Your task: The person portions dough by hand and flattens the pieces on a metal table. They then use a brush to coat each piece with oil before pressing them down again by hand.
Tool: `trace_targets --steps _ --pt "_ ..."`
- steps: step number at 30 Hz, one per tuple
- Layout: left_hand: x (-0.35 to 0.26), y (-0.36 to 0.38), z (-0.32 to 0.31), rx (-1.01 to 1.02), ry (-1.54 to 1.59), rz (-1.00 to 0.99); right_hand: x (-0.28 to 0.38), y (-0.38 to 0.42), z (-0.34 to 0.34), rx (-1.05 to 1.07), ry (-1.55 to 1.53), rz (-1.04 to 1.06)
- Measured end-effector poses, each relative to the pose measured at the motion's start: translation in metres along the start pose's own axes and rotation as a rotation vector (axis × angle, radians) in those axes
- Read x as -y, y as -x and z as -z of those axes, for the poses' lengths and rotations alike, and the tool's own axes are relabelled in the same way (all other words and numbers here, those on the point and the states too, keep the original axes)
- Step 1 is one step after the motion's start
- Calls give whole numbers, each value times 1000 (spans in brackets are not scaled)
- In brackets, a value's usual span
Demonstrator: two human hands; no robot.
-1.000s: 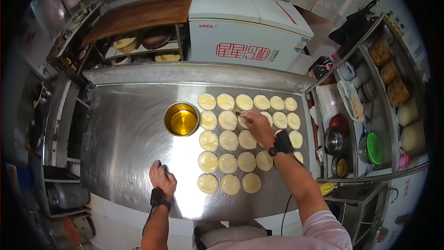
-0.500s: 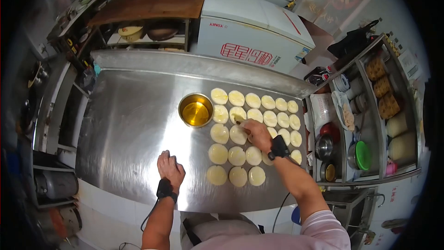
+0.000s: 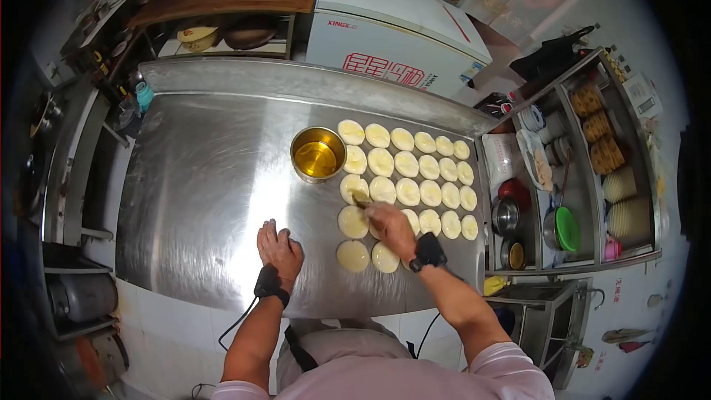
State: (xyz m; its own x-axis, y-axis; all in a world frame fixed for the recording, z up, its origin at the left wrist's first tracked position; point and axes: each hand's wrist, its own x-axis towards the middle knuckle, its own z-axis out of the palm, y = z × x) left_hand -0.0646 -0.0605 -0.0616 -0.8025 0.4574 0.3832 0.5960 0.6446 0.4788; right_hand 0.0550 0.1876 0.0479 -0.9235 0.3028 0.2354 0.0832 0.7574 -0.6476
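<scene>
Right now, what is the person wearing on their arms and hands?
Both hands are bare, no gloves. The left hand and right hand each have a black band strapped at the wrist, the right one carrying a blocky black unit. A thin dark cable trails from the left band. Short pink sleeves cover the upper arms; forearms are bare.

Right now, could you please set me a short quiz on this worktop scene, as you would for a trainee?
1. True or false: the left hand lies flat on the steel table, holding nothing.
2. What stands just left of the dough rounds? A) a bowl of oil B) a rolling pin C) a kettle
3. Fill in: the right hand holds a small ____ over the rounds.

Key
1. True.
2. A, the bowl of oil.
3. Brush, its tip near the left columns of rounds.
</scene>
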Motion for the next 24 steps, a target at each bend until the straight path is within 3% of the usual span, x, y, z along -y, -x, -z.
trace_targets --steps 3,5,7,12,15,16,20,21,24 --pt "1 -3 -1 -5 31 -1 7 6 6 67 75 47" --pt "2 -1 -1 -5 44 -9 3 3 25 -148 16 -8" --pt "2 -1 0 -5 62 1 -15 3 29 -205 149 -153" --pt "2 -2 2 4 93 -3 -11 31 12 -92 129 8" --pt "2 -2 5 26 96 -18 -18 27 18 -72 269 -71" --pt "3 -2 4 22 101 -19 6 15 15 -141 292 -244" --pt "5 -2 4 35 111 -15 28 34 4 -35 127 -47" --pt "4 -2 4 41 115 -15 47 42 8 29 120 -141" --pt "2 -3 4 22 117 -19 72 62 -19 -172 -40 -316"
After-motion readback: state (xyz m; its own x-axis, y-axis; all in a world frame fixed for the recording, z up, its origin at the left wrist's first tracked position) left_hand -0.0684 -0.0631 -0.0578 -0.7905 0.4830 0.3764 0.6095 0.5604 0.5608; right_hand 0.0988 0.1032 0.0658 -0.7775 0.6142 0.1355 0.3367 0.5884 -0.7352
